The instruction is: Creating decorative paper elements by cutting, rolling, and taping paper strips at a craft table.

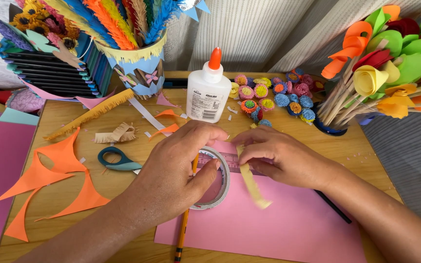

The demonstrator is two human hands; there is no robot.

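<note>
While left hand [171, 170] is gripping the tape roll [215, 187] at frame center, right hand [278, 156] fingers are pinching a yellow paper strip [250, 182] over pink paper [288, 224].

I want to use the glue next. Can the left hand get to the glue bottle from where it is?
Probably yes. The glue bottle stands upright just beyond the left hand, with only small paper scraps between them. But that hand is holding the tape roll, so it would have to let go first.
</note>
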